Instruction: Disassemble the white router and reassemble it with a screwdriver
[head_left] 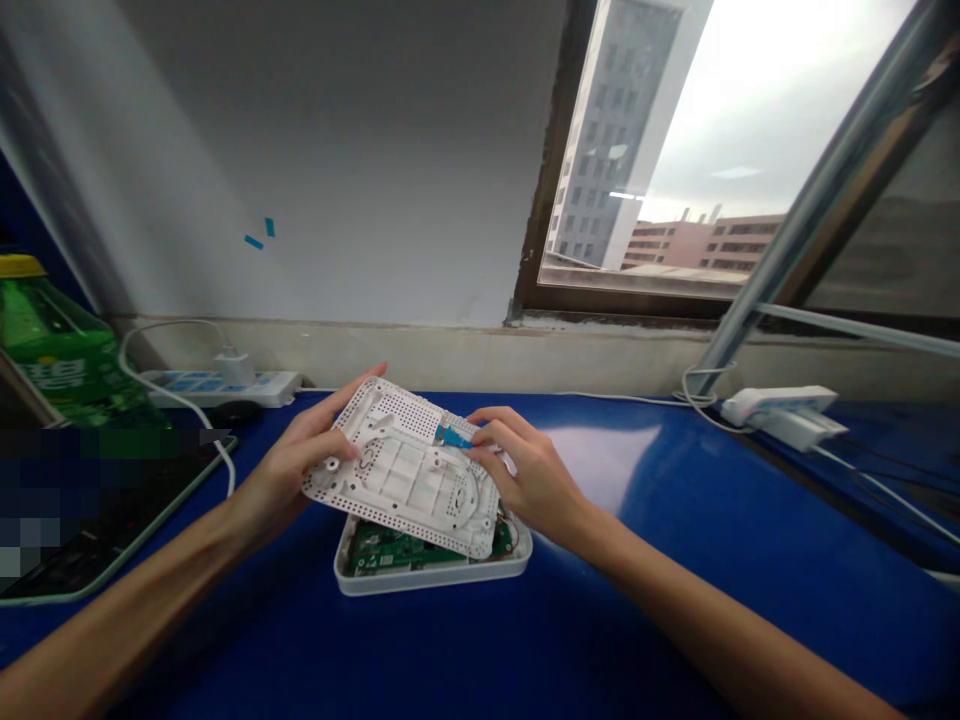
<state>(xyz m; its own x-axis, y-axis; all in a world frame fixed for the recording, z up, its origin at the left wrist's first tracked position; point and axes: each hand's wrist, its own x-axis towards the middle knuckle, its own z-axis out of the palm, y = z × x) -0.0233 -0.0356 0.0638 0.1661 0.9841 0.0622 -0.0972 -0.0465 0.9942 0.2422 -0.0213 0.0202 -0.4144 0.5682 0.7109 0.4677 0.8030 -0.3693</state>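
A white perforated plastic cover (409, 470) is tilted above a white shallow case (435, 580). My left hand (311, 450) grips the cover's left edge, with the thumb on its inner face. At the cover's upper right, my right hand (525, 465) pinches a small blue piece (454, 437) between thumb and fingers; the piece lies against the cover. Inside the case, a green circuit board (397, 548) shows below the cover, along with a thin red wire at the right. The cover hides the rear of the case.
The blue table (675, 600) extends around the case. At the left stand a green bottle (56, 350), a power strip (262, 387) with a white cable, and a dark device with a pale edge. Another white power strip (787, 412) with cables lies at the right, below the window.
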